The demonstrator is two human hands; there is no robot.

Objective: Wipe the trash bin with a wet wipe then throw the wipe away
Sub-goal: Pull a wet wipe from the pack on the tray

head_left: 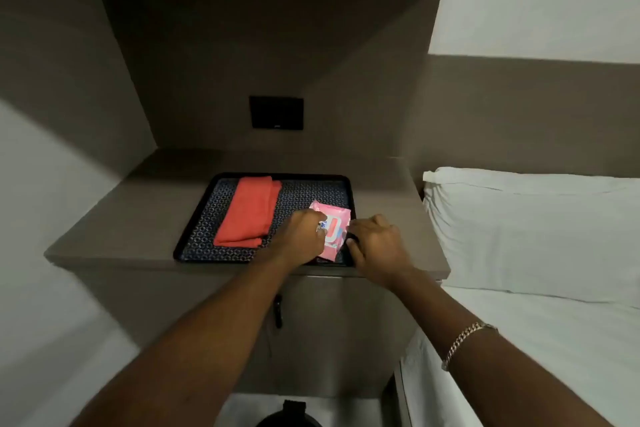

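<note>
Two bare hands meet over a soft pink plastic pack of wet wipes lying at the near right corner of a rectangular black tray with a dotted liner. The left hand has fingers curled together, pinching the pack's label flap; the right hand presses its bent fingers against the pack's right edge. A folded, flat red cloth lies on the tray's left; the dark round trash bin shows on the floor nearest the viewer.

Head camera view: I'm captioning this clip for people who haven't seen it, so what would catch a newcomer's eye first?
Both hands meet on a pink wet wipe pack at the right end of a dark patterned tray, the left hand at its label flap, the right hand steadying its edge. A folded red cloth lies on the tray's left half. White bedding lies to the right.
</note>
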